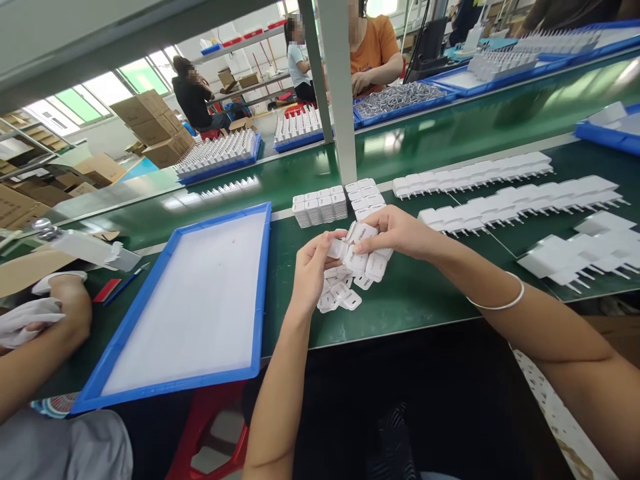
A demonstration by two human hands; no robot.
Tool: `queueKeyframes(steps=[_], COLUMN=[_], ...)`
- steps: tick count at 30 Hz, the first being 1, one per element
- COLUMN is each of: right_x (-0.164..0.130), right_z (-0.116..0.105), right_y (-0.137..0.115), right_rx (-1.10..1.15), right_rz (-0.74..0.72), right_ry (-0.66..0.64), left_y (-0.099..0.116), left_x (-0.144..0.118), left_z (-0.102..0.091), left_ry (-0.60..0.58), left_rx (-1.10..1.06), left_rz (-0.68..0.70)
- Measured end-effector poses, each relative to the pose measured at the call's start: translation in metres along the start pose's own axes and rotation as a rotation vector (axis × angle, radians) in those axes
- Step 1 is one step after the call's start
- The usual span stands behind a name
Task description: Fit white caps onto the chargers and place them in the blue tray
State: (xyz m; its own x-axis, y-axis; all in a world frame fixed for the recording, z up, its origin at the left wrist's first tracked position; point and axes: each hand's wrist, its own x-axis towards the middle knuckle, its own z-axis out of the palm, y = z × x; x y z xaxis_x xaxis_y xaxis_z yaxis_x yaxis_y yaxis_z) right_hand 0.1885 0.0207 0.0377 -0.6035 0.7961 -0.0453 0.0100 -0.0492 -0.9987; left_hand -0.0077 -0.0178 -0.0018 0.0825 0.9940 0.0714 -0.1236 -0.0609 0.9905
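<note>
My left hand (311,267) and my right hand (395,232) meet over the green bench, each closed on white charger plugs (357,257). The right hand holds a small stack of them, and the left hand pinches one at its left end. Several loose white plugs (340,295) lie on the mat just below my hands. Two neat blocks of the same plugs (320,207) stand a little farther away, near a white post (340,87).
A blue-rimmed white tray (263,287) lies to my left. Rows of pronged plugs (500,200) fill the right of the bench. A co-worker's gloved hand (45,313) rests at far left. Beyond the conveyor (450,133), other people work at blue trays.
</note>
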Motion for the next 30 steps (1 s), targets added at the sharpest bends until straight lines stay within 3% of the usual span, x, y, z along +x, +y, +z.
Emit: queueKeyframes(steps=[4, 8, 13, 18, 20, 27, 30], right_x=[0.004, 0.005, 0.002, -0.001, 0.0, 0.005, 0.008], right_z=[0.002, 0.002, -0.001, -0.01, -0.011, -0.006, -0.003], right_y=[0.008, 0.011, 0.004, -0.002, -0.002, 0.002, 0.006], right_rx=[-0.134, -0.117, 0.031, -0.032, -0.057, -0.159, -0.206], right_rz=[-0.04, 0.013, 0.076, 0.088, 0.061, -0.053, -0.085], right_ry=[0.044, -0.01, -0.145, -0.182, -0.114, 0.146, 0.201], left_y=[-0.002, -0.005, -0.005, -0.008, -0.012, -0.014, -0.006], left_x=[-0.003, 0.0, 0.005, 0.007, 0.007, 0.004, 0.002], left_z=[0.007, 0.007, -0.001, -0.016, -0.018, -0.017, -0.017], left_ry=[0.005, 0.052, 0.24, 0.38, 0.334, -0.012, 0.059], left_rx=[0.168, 0.246, 0.465, 0.755, 0.852, 0.928, 0.846], left_rz=[0.085, 0.069, 0.12, 0.155, 0.151, 0.14, 0.206])
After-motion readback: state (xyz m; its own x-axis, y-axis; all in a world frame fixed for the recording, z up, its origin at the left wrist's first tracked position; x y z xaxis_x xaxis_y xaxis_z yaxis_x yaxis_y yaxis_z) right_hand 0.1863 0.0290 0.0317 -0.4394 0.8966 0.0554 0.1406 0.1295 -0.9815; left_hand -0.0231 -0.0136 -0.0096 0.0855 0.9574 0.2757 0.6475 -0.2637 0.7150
